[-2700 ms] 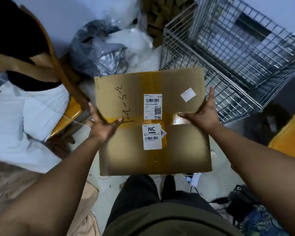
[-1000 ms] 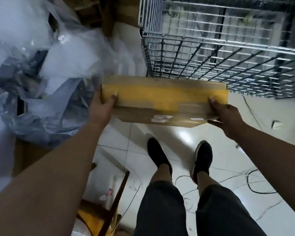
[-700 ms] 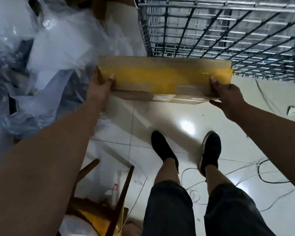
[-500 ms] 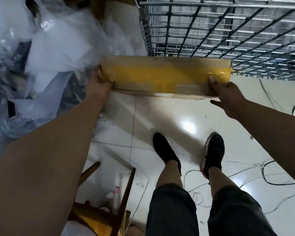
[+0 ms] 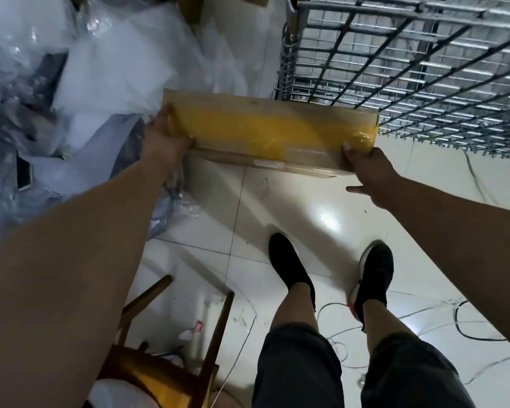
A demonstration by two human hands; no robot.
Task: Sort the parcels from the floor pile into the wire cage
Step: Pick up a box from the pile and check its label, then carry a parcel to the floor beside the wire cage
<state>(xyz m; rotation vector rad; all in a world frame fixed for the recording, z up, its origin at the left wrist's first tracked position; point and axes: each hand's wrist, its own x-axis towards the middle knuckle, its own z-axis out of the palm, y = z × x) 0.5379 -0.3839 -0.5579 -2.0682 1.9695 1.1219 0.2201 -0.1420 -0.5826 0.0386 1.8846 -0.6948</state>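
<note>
A flat cardboard parcel [image 5: 265, 131] wrapped in yellow tape hangs in the air, tipped so its taped edge faces me. My left hand [image 5: 162, 139] grips its left end, thumb on the near face. My right hand [image 5: 365, 172] holds its right end, thumb up on the tape and fingers underneath. The wire cage [image 5: 409, 69] stands just beyond the parcel, its near corner right behind the parcel's far edge.
A heap of clear and grey plastic bags [image 5: 71, 98] fills the left. A wooden chair [image 5: 171, 348] stands at lower left. My feet [image 5: 330, 272] are on white floor tiles, with loose cables [image 5: 454, 319] to the right.
I stood up and carried the parcel from my lap toward the cage, tipping it edge-on. Over the last second it rose slightly and came closer to the cage corner.
</note>
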